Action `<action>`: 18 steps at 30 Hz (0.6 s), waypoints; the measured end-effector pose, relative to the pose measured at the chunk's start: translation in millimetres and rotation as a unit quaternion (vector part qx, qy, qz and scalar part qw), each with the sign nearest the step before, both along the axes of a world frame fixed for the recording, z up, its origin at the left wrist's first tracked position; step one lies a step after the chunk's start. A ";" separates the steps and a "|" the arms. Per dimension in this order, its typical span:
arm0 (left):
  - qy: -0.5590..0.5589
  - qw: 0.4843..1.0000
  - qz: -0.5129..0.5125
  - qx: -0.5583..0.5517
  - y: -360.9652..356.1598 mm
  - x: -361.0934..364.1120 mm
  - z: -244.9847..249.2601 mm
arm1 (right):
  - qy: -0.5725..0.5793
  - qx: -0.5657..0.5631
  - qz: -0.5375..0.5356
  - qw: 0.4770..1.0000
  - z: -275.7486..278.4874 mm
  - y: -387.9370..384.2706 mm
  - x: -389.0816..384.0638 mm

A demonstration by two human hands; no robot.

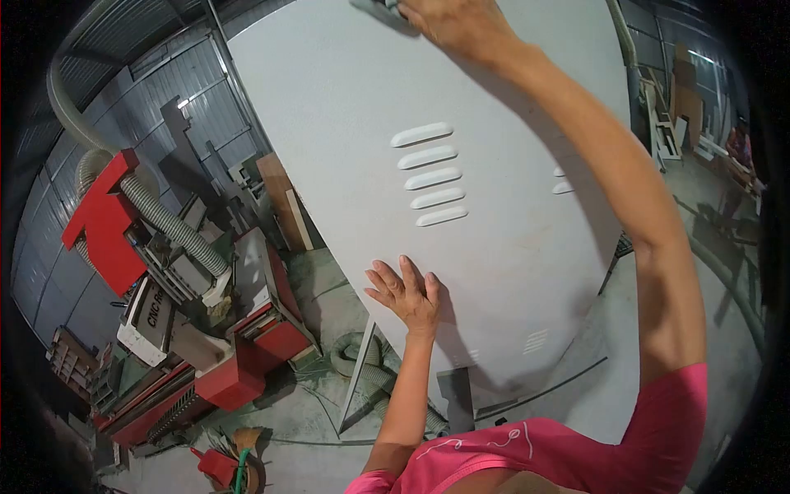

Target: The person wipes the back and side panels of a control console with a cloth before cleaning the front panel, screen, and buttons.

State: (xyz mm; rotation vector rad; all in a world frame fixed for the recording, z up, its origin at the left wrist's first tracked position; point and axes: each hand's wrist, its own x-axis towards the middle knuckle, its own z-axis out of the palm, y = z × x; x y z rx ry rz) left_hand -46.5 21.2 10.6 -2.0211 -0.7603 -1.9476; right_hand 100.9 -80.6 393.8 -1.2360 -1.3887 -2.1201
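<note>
A large pale grey metal cabinet panel (337,148) fills the middle of the view, with a column of raised louvre vents (432,177) on it. My left hand (409,303) rests on the panel below the vents, fingers spread, holding nothing. At the top edge of the view, my right hand (448,23) is closed on a grey-green cloth (380,11) against the upper panel. Part of that hand and of the cloth is cut off by the frame. My right arm hides part of a second set of vents (562,188).
On the left stands a red and white CNC machine (222,375) with a ribbed hose (177,226). Another hose (362,354) lies on the floor by the panel. A red dustpan (216,467) sits at the lower left. Boards (687,99) lean at the far right.
</note>
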 end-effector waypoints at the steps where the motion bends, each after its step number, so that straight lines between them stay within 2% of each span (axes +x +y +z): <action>1: -0.003 1.000 -0.005 0.000 0.8 -0.5 -0.6 | 0.008 -0.006 0.047 0.999 7.8 3.9 -0.4; 2: -0.003 1.000 -0.005 -0.002 1.7 -1.3 -1.0 | 0.017 -0.012 0.094 0.995 10.4 7.3 -0.1; 6: 0.010 1.000 0.001 0.001 3.8 -3.4 -4.9 | 0.036 -0.043 0.101 0.993 -23.3 7.2 -0.3; 9: 0.013 1.000 0.005 0.006 5.2 -4.4 -4.7 | 0.011 -0.072 0.057 0.996 -73.4 -2.4 1.0; 11: 0.014 1.000 0.004 0.010 5.0 -4.1 -4.7 | -0.056 -0.158 0.080 0.983 -92.9 -5.9 7.3; 13: 0.011 1.000 0.002 0.017 5.7 -3.8 -3.8 | -0.072 -0.178 0.077 0.978 -82.2 -8.4 9.0; 15: 0.008 1.000 0.000 0.016 6.2 -3.3 -3.6 | -0.077 -0.133 0.036 0.988 -58.0 -9.8 12.7; 17: 0.007 1.000 -0.001 0.013 6.2 -4.0 -4.9 | -0.050 -0.116 0.062 0.990 -25.3 -3.8 7.5; 18: 0.010 1.000 -0.001 0.014 6.5 -4.2 -5.2 | -0.058 -0.072 0.028 0.995 -6.7 -0.7 4.2</action>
